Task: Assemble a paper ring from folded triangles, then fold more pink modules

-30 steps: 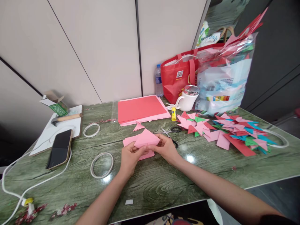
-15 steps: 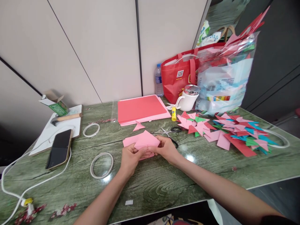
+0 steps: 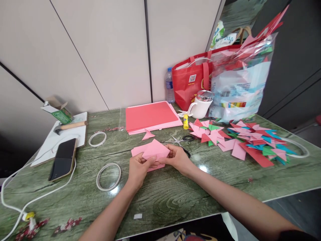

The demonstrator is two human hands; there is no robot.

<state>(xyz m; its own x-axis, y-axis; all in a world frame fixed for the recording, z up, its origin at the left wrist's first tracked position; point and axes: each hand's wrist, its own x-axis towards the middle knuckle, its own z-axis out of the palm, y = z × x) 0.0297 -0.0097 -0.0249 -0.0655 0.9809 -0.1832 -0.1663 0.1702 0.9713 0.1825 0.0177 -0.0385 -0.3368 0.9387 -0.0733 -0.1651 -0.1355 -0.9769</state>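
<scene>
My left hand (image 3: 137,169) and my right hand (image 3: 177,158) both pinch a folded pink paper (image 3: 155,149), held just above a small stack of pink squares (image 3: 136,151) on the green table (image 3: 175,194). The left fingers grip its lower left edge, the right fingers its right corner. Both hands are closed on the sheet. A small pink folded triangle (image 3: 147,135) lies just beyond it.
Scissors (image 3: 184,144) lie right of my right hand. A stack of red and pink sheets (image 3: 151,116), a glue stick (image 3: 185,122), a white mug (image 3: 202,105), bags and a heap of coloured folded triangles (image 3: 250,142) are behind and right. Tape rings (image 3: 109,176), a phone (image 3: 63,159) and a cable are left.
The folded pink paper has dipped slightly and shifted a little left between my fingers. Everything else on the table is unchanged.
</scene>
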